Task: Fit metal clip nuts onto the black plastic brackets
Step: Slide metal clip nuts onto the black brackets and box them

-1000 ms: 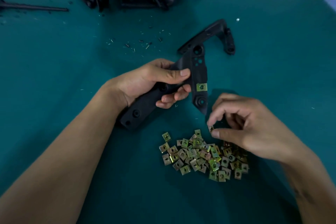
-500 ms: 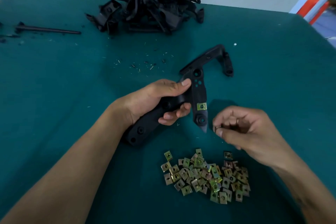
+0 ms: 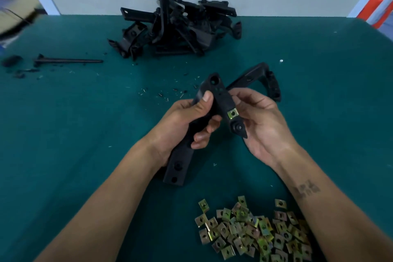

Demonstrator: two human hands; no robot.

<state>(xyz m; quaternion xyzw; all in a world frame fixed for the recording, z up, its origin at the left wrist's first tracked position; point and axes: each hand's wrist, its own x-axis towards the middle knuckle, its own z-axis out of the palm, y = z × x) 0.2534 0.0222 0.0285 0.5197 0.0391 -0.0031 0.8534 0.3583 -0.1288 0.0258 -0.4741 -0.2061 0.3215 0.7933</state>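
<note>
Head view: at frame centre the left hand (image 3: 187, 121) is gripping a black bracket (image 3: 221, 100), hiding its middle. The right hand (image 3: 261, 121) is curling behind its clip nut (image 3: 232, 113); whether it is pinching anything, I cannot tell. Loose clip nuts (image 3: 253, 232) are lying lower right, partly cut off.

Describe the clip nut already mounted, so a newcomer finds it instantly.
Start at the teal table, then the long black plastic bracket held up between the left hand and right hand. On its lower arm sits one square brass-coloured metal clip nut. Unlike the loose heap of clip nuts nearer the person, it is clipped onto plastic.
</note>
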